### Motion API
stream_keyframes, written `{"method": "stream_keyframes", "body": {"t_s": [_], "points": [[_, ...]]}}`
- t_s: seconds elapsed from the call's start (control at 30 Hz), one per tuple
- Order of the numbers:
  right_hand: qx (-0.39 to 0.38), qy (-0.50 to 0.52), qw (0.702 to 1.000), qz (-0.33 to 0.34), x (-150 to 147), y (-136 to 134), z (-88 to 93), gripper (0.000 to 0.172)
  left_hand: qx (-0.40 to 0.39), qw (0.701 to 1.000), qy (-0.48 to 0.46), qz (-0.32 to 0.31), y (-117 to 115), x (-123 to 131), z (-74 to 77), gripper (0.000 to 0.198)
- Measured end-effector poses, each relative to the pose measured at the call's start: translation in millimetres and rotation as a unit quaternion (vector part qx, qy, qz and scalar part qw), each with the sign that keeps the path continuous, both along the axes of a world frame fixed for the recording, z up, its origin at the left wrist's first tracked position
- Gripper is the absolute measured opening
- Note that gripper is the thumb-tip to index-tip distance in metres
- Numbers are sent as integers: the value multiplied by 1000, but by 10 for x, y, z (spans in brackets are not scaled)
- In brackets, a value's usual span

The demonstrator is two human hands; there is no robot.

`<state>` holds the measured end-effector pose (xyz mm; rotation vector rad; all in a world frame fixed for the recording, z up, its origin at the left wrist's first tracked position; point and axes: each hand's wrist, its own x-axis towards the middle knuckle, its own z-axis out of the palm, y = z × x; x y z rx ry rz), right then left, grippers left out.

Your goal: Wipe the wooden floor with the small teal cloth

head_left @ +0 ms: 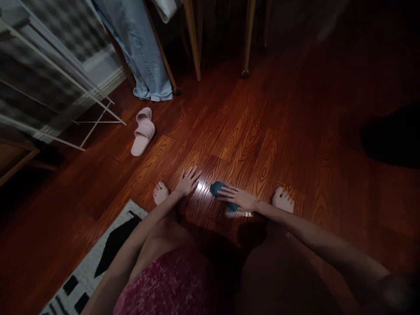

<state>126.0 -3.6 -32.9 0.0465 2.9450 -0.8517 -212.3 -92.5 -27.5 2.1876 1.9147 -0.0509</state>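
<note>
My right hand lies over a dark teal cloth on the wooden floor, its fingers stretched out and apart across the fabric. The cloth shows beyond my fingertips and below the hand; the rest is hidden under the palm. To its left, my left hand rests on the floor with fingers spread and nothing in it. A bright reflection shines on the boards between the two hands. My bare left foot is beside the left hand, and my bare right foot is to the right of the cloth.
A pink slipper lies ahead to the left. Beyond it, blue jeans hang down by wooden legs. A white metal rack stands at the left. A black-and-white rug is at lower left, and a dark object at right.
</note>
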Motion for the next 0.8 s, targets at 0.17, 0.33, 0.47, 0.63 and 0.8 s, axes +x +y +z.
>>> {"method": "stream_keyframes", "body": {"t_s": [0.17, 0.33, 0.47, 0.63, 0.8], "points": [[75, -32, 947, -312, 287, 629, 17, 81, -8, 1000, -1, 0, 1, 9, 26, 58], [99, -52, 848, -518, 318, 697, -76, 79, -15, 1000, 12, 4, -3, 27, 56, 57], [99, -28, 904, -414, 91, 214, -114, 84, -6, 1000, 15, 4, -8, 20, 52, 57], [73, 6, 991, -110, -145, -101, -63, 93, -4, 1000, 11, 0, 0, 4, 23, 57], [83, 12, 968, -235, -89, 267, -100, 90, 3, 1000, 10, -4, 0, 6, 2, 57]]}}
